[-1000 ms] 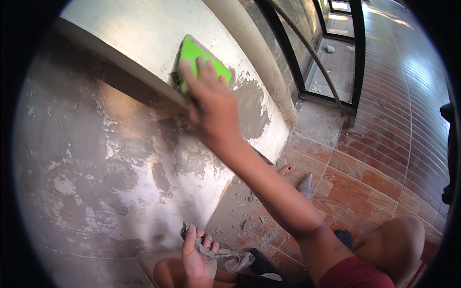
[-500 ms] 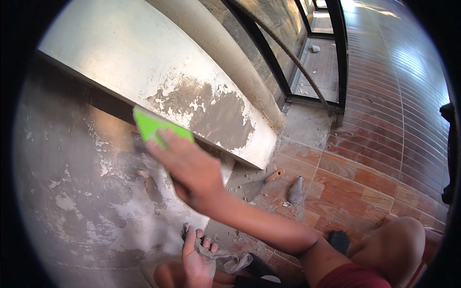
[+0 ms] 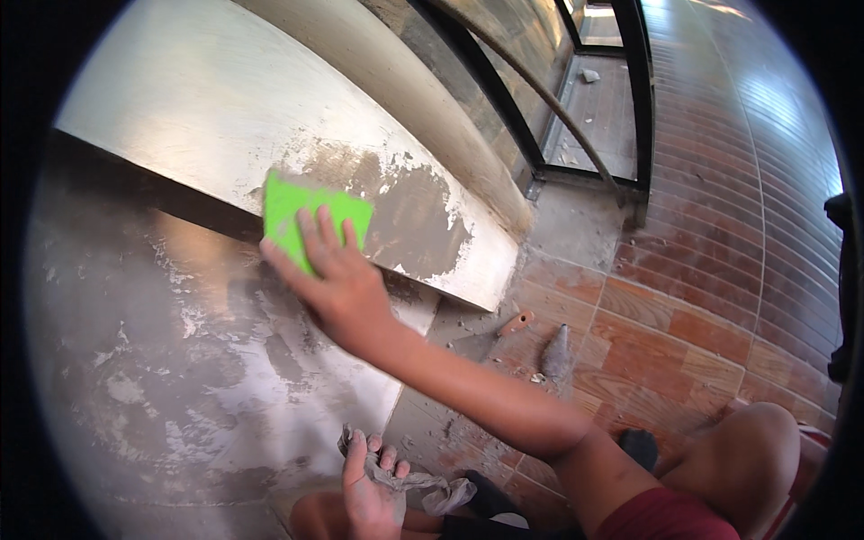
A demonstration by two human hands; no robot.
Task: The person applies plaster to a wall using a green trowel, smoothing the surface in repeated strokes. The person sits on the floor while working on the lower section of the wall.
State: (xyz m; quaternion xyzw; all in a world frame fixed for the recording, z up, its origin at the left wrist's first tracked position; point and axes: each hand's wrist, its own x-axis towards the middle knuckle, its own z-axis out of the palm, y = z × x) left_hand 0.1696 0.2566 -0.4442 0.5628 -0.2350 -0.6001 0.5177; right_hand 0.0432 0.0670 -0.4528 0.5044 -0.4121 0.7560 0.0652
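Observation:
My right hand is closed on a bright green flat plastic scraper, fingers spread over its face. The scraper lies against the white ledge, over its lower edge, at the left end of a rough grey filler patch. White flakes of coating fringe that patch. Low in the view, my left hand is palm up with fingers curled around a crumpled, grey-smeared plastic bag. What the bag contains cannot be made out.
On the dusty tiled floor lie an orange-handled putty knife and a grey cone-shaped object, among crumbs. A black metal frame and a slanting rod stand beyond. Below the ledge is a blotchy grey-white wall.
My right hand has moved slightly up with the scraper, which has turned from tilted to facing me more fully, higher over the ledge. My left hand stays in nearly the same place.

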